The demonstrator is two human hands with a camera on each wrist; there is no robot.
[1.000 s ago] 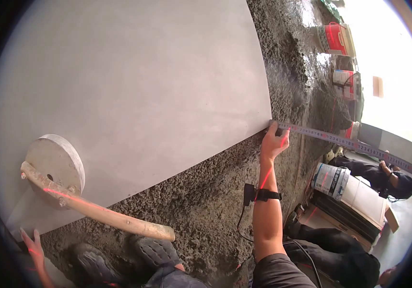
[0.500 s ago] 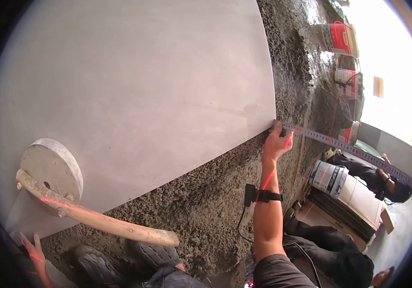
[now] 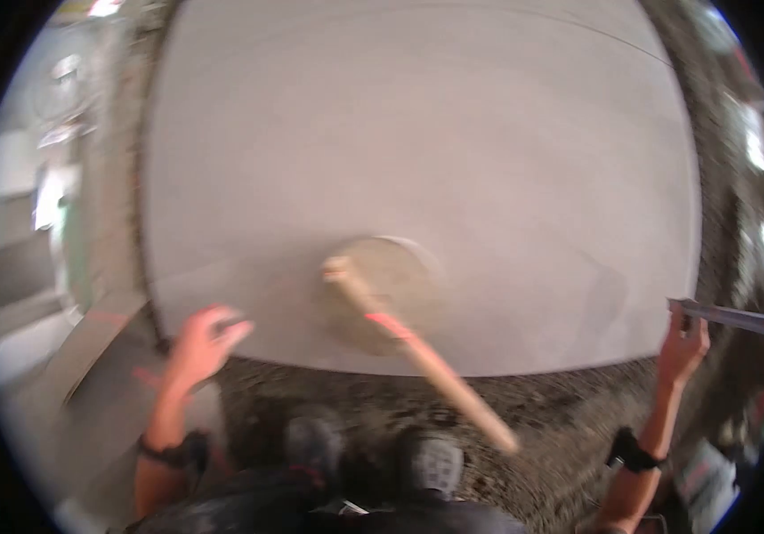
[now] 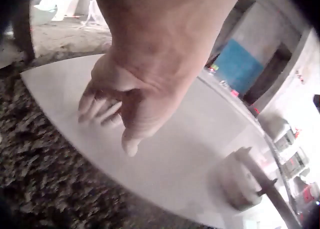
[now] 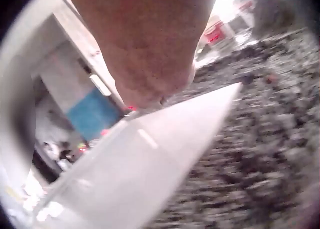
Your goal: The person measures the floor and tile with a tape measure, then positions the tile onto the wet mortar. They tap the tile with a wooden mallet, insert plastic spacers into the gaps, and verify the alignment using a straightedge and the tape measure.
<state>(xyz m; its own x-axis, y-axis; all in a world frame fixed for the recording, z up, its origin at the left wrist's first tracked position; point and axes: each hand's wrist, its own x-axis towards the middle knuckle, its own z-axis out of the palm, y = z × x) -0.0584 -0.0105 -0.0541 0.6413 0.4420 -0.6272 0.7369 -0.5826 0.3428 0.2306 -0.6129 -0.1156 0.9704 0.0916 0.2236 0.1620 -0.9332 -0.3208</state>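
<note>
A large pale grey floor tile (image 3: 489, 160) lies ahead of me. My right hand (image 3: 684, 347), at the tile's near right corner, pinches the end of a tape measure (image 3: 738, 318), whose blade runs off to the right. At the near left corner, my left hand (image 3: 202, 345) hovers over the tile edge with loosely bent fingers; nothing shows in it in the left wrist view. Between the hands, a mallet with a round flat head (image 3: 400, 276) and wooden handle (image 3: 453, 383) rests on the tile. The right wrist view is blurred and hides those fingers behind the wrist.
Rough grey mortar (image 3: 560, 400) borders the tile's near and right sides. My shoes (image 3: 435, 463) stand close to its near edge. A board (image 3: 101, 343) lies at the left. Red and white buckets (image 5: 217, 33) stand beyond the mortar.
The head view has swung left, bringing the whole near edge into view. My left hand has come off the tile's near left corner. The right hand keeps its hold on the tape measure.
</note>
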